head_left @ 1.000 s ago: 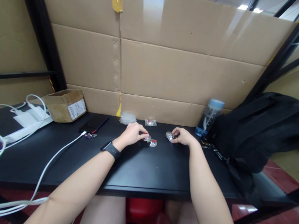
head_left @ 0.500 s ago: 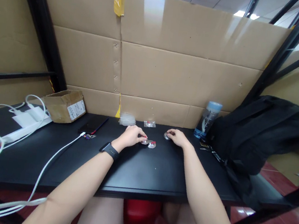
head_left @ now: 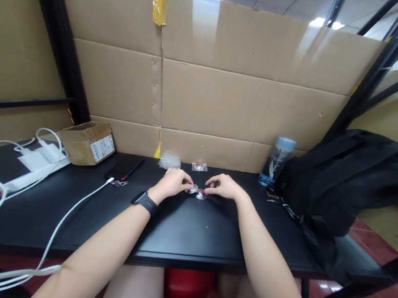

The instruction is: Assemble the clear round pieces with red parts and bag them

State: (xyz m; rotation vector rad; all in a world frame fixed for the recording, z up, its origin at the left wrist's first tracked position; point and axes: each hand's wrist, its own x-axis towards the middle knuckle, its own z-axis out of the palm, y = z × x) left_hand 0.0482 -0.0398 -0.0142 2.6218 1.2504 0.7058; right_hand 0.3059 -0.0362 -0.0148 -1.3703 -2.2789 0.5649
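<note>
Two small round silvery pieces lie side by side on the black table (head_left: pixel 186 236). My left hand (head_left: pixel 175 183), with a black watch on its wrist, pinches the edge of the left silvery disc (head_left: pixel 192 189). At the right silvery disc (head_left: pixel 201 194), which has a red part on top, the fingertips of my right hand (head_left: pixel 224 186) are at its right edge, thumb and finger slightly apart. Whether they touch it is too small to tell. Behind them lies a small clear packet (head_left: pixel 199 167) with something red inside.
A stack of clear plastic (head_left: pixel 169 160) is by the cardboard wall. To the left are a dark phone (head_left: pixel 122 168), an open carton (head_left: pixel 86 143) and a white power strip (head_left: pixel 35 170) with cables. A bottle (head_left: pixel 276 162) and black backpack (head_left: pixel 346 179) stand right.
My right hand has moved left from the far right of the discs to the red-topped one. The disc it was at on the right no longer shows there. My left hand stays at its disc.
</note>
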